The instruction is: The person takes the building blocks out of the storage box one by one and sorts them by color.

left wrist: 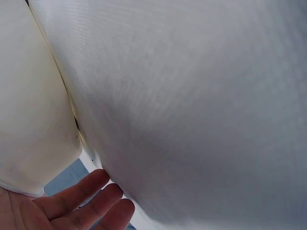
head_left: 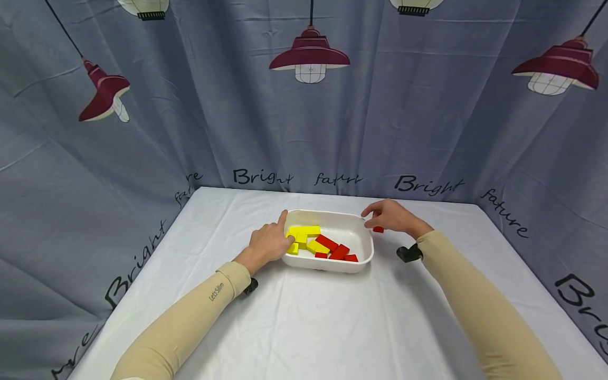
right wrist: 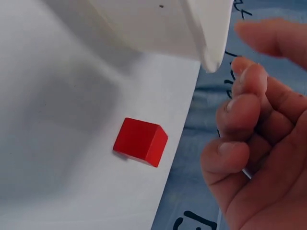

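Observation:
A white tray (head_left: pixel 323 266) with rounded corners stands on the table. My left hand (head_left: pixel 268 241) holds its left end, thumb over the rim and fingers along the outer wall (left wrist: pixel 38 96). Yellow blocks (head_left: pixel 311 230) lie in the left part of the tray, and red blocks (head_left: pixel 339 252) lie near its front right. My right hand (head_left: pixel 393 216) hovers at the tray's right end, thumb and forefinger apart, with nothing between them. Beside the tray a single red block (right wrist: pixel 139 141) sits on the table, partly hidden by this hand in the head view.
A white cloth (head_left: pixel 323 316) covers the table. Behind it hangs a grey-blue curtain (head_left: pixel 237 121) printed with lamps and lettering. A black wrist device (head_left: pixel 409 253) shows below the right sleeve.

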Demonstrator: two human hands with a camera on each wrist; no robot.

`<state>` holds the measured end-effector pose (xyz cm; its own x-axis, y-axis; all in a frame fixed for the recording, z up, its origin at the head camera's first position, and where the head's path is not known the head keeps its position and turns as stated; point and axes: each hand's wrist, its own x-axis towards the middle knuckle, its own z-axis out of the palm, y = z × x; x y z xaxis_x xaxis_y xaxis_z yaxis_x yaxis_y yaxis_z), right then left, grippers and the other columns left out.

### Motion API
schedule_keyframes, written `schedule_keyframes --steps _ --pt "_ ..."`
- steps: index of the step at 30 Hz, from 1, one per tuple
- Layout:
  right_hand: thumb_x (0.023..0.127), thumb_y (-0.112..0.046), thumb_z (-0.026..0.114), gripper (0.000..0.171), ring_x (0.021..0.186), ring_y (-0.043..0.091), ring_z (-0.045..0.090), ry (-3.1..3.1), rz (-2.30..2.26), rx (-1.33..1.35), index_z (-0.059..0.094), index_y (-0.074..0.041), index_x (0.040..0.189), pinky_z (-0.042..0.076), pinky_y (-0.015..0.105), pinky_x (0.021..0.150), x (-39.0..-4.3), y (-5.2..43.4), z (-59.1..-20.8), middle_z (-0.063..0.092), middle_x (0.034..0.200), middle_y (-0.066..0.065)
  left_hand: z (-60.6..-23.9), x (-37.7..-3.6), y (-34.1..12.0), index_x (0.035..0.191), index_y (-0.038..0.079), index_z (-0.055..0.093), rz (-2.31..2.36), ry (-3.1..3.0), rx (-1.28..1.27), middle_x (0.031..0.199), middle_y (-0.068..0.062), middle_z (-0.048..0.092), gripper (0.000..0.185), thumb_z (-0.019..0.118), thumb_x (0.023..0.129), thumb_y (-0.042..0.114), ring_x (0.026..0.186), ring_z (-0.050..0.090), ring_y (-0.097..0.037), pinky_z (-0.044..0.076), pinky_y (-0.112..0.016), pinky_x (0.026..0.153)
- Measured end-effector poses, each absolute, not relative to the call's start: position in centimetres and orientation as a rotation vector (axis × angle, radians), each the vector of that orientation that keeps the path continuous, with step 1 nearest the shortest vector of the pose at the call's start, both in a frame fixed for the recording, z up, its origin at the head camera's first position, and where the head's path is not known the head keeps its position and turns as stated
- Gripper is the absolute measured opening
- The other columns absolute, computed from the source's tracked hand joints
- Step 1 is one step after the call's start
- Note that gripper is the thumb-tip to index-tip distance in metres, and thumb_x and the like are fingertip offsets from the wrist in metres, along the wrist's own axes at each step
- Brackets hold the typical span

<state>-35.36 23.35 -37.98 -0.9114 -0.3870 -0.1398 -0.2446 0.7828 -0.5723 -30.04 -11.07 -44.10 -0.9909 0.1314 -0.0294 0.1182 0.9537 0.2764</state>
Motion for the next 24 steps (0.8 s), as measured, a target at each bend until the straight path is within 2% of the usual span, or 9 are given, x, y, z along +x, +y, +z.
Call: schedule_keyframes --steps 3,9,16,24 --pt "0.089 -0.022 0.073 0.038 0.078 0.036 0.060 2.698 -0.832 -0.505 0.069 -0.005 0.122 0.045 0.032 0.066 -35.1 23.0 -37.5 0.065 0.087 0.019 -43.9 -30.0 -11.1 0.162 0.017 0.015 0.429 3.063 0.196 0.124 -0.015 0.066 0.081 0.047 0.094 0.045 0.101 0.064 -0.026 0.052 -0.046 0.077" --pt "0.090 -0.021 0.072 0.038 0.067 0.024 0.054 2.627 -0.849 -0.531 0.068 -0.003 0.123 0.044 0.033 0.065 -34.7 22.3 -36.9 0.059 0.077 0.008 -44.0 -29.9 -11.0 0.162 0.018 0.014 0.444 3.057 0.180 0.127 -0.015 0.065 0.080 0.048 0.095 0.046 0.103 0.064 -0.027 0.052 -0.048 0.080" --pt "0.088 -0.024 0.075 0.038 0.059 0.024 0.048 2.557 -0.879 -0.570 0.069 -0.007 0.122 0.042 0.030 0.060 -34.7 21.3 -37.3 0.057 0.078 0.006 -44.5 -29.6 -11.1 0.162 0.018 0.015 0.443 3.053 0.174 0.129 -0.016 0.064 0.080 0.047 0.095 0.045 0.104 0.063 -0.028 0.052 -0.047 0.078" --pt "0.088 -0.024 0.076 0.037 0.054 0.016 0.041 2.553 -0.843 -0.593 0.070 -0.009 0.121 0.034 0.026 0.052 -34.9 20.2 -37.2 0.057 0.080 0.005 -44.2 -29.9 -11.0 0.163 0.018 0.014 0.431 3.063 0.184 0.126 -0.015 0.065 0.080 0.046 0.095 0.045 0.101 0.063 -0.026 0.052 -0.046 0.077"
